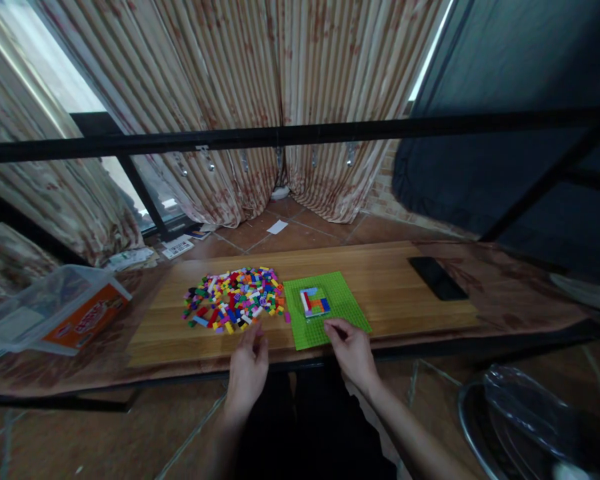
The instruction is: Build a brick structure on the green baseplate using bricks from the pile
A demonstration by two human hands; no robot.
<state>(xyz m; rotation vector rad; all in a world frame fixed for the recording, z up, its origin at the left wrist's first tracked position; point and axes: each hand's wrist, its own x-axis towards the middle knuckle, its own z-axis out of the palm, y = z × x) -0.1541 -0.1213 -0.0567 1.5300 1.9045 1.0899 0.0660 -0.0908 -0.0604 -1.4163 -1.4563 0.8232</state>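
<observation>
A green building-block baseplate (347,300) lies on the wooden board, with a small multicoloured block build (315,303) standing on it. The build shows red, white, orange, green and blue bricks. My right hand (353,353) is over the baseplate's near edge, its thumb and fingertips pinched together just below the build; whatever may be between them is too small to make out. To the left, my left hand (249,367) rests near the board's front edge, fingers loosely stretched and apart, just below a pile of loose toy bricks (237,297). Nothing shows in it.
The wooden board (390,287) carries a black phone (437,278) on its right. A clear plastic tub (55,310) with an orange label stands at the left. A black metal bar (260,137) runs across behind, before striped curtains (220,80).
</observation>
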